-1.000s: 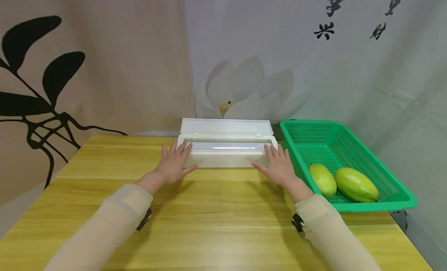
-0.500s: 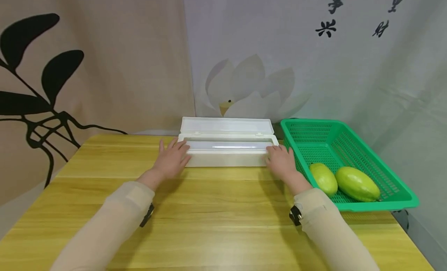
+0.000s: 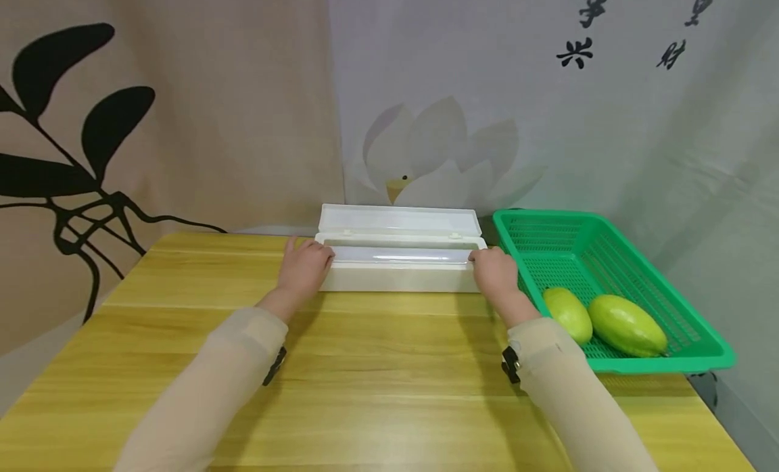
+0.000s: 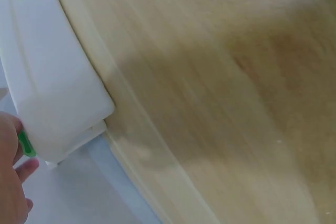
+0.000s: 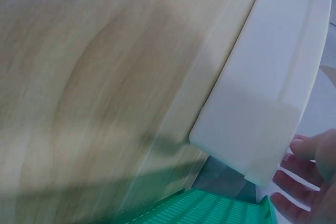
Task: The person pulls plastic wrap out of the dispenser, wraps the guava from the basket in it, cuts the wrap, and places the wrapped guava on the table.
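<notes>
Sleeves: both stretched forward over the wooden table
Left hand: fingers bent at the box's left end, green bit by them; can't tell if it's pinching anything
Right hand: same deal, right end, pinch unclear
White box: far side of the table, left of the green basket
Clear roll: inside; guessing they're grabbing film, next probably needs an even pull
Lid: up

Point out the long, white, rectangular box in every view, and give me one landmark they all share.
Head: the long, white, rectangular box is near the middle, between the left hand and right hand.
Left wrist: box at upper left.
Right wrist: box at right, slanting down from the top edge.
Shared landmark: the yellow-brown wood-grain tabletop.
</notes>
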A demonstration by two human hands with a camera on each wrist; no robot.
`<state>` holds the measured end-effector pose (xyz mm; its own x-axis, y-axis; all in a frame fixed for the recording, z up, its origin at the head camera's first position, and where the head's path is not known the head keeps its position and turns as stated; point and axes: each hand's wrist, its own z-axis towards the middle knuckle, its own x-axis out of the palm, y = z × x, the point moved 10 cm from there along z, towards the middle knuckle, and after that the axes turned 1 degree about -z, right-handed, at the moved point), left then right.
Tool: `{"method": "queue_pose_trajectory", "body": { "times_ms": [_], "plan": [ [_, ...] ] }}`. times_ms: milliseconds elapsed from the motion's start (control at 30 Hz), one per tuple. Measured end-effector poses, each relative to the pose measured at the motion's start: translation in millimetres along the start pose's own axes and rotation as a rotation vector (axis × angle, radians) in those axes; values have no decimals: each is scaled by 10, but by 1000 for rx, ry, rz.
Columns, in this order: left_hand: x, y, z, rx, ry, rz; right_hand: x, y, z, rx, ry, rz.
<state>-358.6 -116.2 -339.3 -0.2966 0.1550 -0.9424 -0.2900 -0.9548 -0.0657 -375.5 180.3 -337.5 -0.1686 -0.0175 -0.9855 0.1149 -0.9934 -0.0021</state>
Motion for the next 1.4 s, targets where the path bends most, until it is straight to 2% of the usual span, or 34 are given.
{"method": "queue_pose_trajectory", "body": {
  "times_ms": [167,300,500,633,800,967,1167,1400],
  "plan": [
    [15,-15,65,-21,22,21,84,-22,58,5,17,-10],
    [52,-23,125,-42,66,43,137,-23,111,6,39,-27],
    [83,-13,187,-104,179,-39,82,-82,206,50,48,8],
    [118,-49,193,-77,228,-60,57,-127,265,56,53,22],
    [135,-110,224,-25,223,-42,16,-143,313,49,51,42],
    [143,-184,269,-14,224,-80,-22,-147,350,60,60,46],
    [151,-391,363,35,233,-114,-59,-125,388,54,51,67],
    [143,-451,440,21,248,-161,-112,-113,427,58,37,124]
  ]
}}
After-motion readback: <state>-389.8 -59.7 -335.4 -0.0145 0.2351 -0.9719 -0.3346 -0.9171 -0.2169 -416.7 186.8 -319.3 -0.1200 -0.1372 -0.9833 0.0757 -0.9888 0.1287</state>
